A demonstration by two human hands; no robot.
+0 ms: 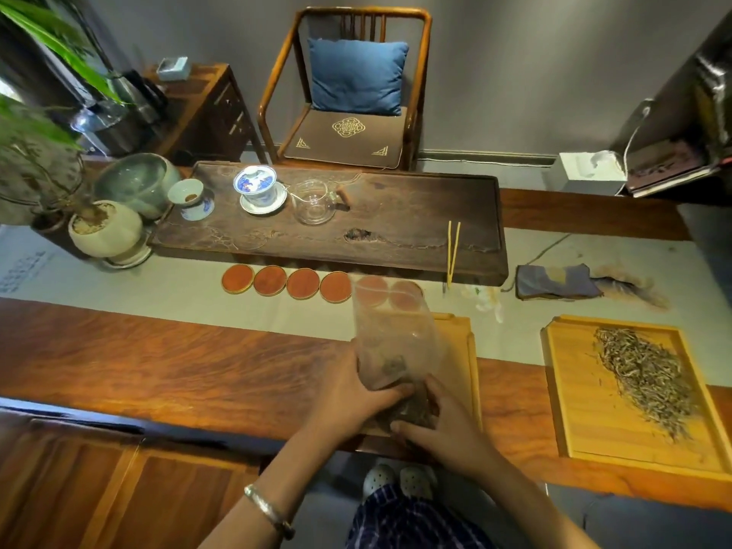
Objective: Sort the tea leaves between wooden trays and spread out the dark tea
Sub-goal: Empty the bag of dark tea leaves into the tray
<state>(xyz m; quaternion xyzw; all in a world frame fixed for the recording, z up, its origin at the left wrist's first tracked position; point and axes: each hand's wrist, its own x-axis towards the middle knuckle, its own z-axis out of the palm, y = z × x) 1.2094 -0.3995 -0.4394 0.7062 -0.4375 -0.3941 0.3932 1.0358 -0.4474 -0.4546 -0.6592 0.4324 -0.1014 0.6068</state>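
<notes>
No text can be read; small print on the table runner (23,271) is blurred.

bag (390,334): clear thin plastic, glossy | trays (594,422): pale smooth wood | table (158,374): polished wood
</notes>
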